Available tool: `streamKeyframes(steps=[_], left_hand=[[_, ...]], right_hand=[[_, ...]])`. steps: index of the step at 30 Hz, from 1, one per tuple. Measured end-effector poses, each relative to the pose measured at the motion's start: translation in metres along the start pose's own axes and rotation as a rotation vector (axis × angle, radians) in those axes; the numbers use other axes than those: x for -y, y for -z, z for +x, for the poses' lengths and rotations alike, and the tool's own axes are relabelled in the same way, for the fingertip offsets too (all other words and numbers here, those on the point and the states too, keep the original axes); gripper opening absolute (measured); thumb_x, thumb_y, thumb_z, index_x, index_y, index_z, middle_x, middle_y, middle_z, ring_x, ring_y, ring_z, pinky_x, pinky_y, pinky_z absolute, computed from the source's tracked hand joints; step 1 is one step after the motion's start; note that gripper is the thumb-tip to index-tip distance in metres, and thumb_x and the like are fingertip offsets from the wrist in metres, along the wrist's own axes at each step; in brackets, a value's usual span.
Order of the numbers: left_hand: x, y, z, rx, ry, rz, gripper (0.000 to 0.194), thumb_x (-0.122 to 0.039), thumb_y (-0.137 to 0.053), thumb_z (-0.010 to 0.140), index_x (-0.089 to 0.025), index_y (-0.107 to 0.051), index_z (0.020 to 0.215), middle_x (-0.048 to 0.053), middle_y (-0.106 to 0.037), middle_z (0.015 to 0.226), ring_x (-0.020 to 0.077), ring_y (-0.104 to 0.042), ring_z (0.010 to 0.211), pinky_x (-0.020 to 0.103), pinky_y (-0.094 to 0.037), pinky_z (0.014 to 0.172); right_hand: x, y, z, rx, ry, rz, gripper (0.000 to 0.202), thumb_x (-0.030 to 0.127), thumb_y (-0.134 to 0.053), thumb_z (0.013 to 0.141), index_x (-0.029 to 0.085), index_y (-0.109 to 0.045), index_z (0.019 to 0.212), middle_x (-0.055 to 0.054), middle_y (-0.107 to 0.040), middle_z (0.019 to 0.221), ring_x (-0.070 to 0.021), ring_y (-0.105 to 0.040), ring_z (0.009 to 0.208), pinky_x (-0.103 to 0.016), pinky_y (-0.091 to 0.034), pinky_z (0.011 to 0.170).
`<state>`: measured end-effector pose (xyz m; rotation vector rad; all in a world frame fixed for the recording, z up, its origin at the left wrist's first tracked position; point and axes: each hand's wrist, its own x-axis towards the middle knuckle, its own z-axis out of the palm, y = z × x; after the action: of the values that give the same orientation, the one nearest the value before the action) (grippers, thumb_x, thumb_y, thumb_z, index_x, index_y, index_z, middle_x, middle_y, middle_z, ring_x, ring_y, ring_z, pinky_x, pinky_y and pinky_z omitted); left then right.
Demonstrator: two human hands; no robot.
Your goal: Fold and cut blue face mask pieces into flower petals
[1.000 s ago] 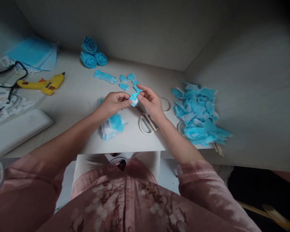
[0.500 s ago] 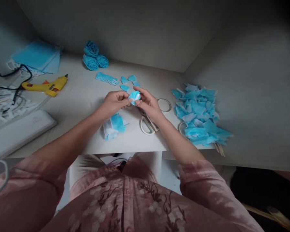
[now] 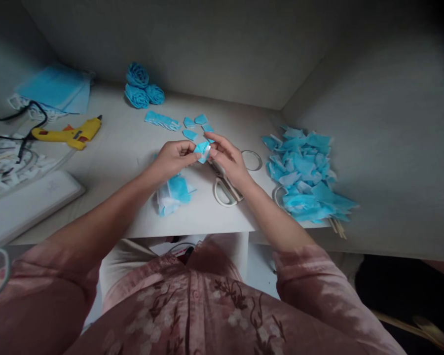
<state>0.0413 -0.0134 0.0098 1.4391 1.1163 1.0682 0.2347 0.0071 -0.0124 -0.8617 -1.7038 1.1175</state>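
Note:
Between my two hands is a small piece of blue fabric (image 3: 202, 150), partly folded, with a pale patch on it. My left hand (image 3: 175, 157) pinches its left side between thumb and fingers. On the other side, my right hand (image 3: 227, 157) has its thumb and fingers closed at the piece's right edge. Below the right hand lie scissors (image 3: 225, 193), their blades partly hidden. Just beyond the hands are several cut blue petals (image 3: 190, 134) and an overlapping row of blue pieces (image 3: 162, 120). Blue and white scraps (image 3: 174, 195) lie under my left forearm.
Blue fabric roses (image 3: 137, 86) stand at the back. To the left are face masks (image 3: 55, 88), a yellow glue gun (image 3: 70, 134), its black cord and a white case (image 3: 37, 202). A roll of tape (image 3: 252, 160) and a heap of blue fabric (image 3: 305, 172) lie right.
The blue piece has turned and shifted slightly left in my fingers. My right thumb has drawn back a little from its front. The rest of the table looks the same.

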Motion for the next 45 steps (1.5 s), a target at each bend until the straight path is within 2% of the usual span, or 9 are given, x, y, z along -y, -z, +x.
streamKeyframes(steps=[6,12,17,23,34,38,42,45], left_hand=[[-0.0043,-0.003,-0.0044,0.053,0.0,0.042,0.027,-0.039,-0.075,0.07,-0.019,-0.059,0.064,-0.006,-0.044,0.057,0.0073,-0.035,0.055,0.024,-0.026,0.055],[-0.0006,-0.0037,-0.0016,0.02,0.019,0.012,0.028,-0.042,-0.077,0.069,-0.018,-0.065,0.07,-0.002,-0.057,0.061,0.0094,-0.047,0.059,0.024,-0.035,0.057],[0.0004,-0.0021,-0.0005,0.01,0.017,0.012,0.028,-0.043,-0.077,0.069,-0.017,-0.066,0.071,-0.002,-0.059,0.062,0.0091,-0.048,0.06,0.023,-0.037,0.059],[0.0023,-0.0007,0.0003,-0.004,0.01,0.0,0.032,-0.046,-0.079,0.069,-0.017,-0.066,0.071,-0.001,-0.06,0.064,0.0094,-0.049,0.06,0.023,-0.039,0.06],[0.0046,0.0004,0.0018,-0.017,-0.006,-0.053,0.034,-0.045,-0.083,0.068,-0.017,-0.066,0.071,-0.002,-0.061,0.065,0.0083,-0.051,0.061,0.022,-0.04,0.061],[0.0043,0.0,0.0013,-0.009,-0.006,-0.05,0.038,-0.049,-0.085,0.069,-0.017,-0.067,0.069,-0.001,-0.061,0.064,0.0085,-0.05,0.061,0.023,-0.04,0.061],[0.0021,0.0013,0.0008,-0.012,-0.028,-0.068,0.039,-0.053,-0.081,0.074,-0.016,-0.07,0.074,-0.001,-0.063,0.065,0.0091,-0.051,0.061,0.023,-0.041,0.061],[0.0019,0.0017,0.0016,-0.016,-0.029,-0.086,0.036,-0.049,-0.084,0.071,-0.016,-0.07,0.078,-0.001,-0.063,0.066,0.0087,-0.051,0.061,0.023,-0.041,0.06]], right_hand=[[-0.0076,0.0014,0.0036,-0.046,0.0,0.029,0.066,0.066,-0.074,0.082,0.029,-0.064,0.135,0.0,-0.066,0.091,-0.0145,-0.06,0.08,-0.031,-0.055,0.078],[-0.0069,0.0014,0.0034,-0.12,-0.037,0.037,0.064,0.068,-0.074,0.082,0.027,-0.067,0.13,0.0,-0.068,0.089,-0.0154,-0.06,0.079,-0.033,-0.057,0.082],[-0.0033,0.0026,0.0023,-0.142,-0.074,0.084,0.057,0.068,-0.069,0.087,0.029,-0.068,0.128,-0.001,-0.07,0.09,-0.0174,-0.066,0.086,-0.036,-0.061,0.085],[-0.0024,0.0037,0.0029,-0.16,-0.11,0.126,0.052,0.066,-0.064,0.091,0.028,-0.07,0.126,-0.002,-0.072,0.096,-0.0137,-0.067,0.087,-0.029,-0.06,0.082],[0.0004,0.0029,0.0013,-0.147,-0.12,0.164,0.053,0.063,-0.071,0.086,0.027,-0.07,0.124,-0.001,-0.069,0.094,-0.0143,-0.065,0.085,-0.031,-0.061,0.083],[-0.0022,0.0023,0.0023,-0.117,-0.096,0.123,0.059,0.064,-0.077,0.08,0.027,-0.069,0.126,-0.001,-0.067,0.091,-0.0154,-0.063,0.082,-0.033,-0.06,0.081],[-0.0054,0.0026,0.0034,-0.116,-0.075,0.119,0.058,0.062,-0.079,0.079,0.028,-0.07,0.125,0.0,-0.067,0.091,-0.016,-0.062,0.081,-0.034,-0.06,0.081],[-0.0054,0.0026,0.0032,-0.121,-0.061,0.146,0.056,0.06,-0.08,0.079,0.027,-0.07,0.124,0.0,-0.067,0.09,-0.0157,-0.063,0.082,-0.033,-0.06,0.08]])
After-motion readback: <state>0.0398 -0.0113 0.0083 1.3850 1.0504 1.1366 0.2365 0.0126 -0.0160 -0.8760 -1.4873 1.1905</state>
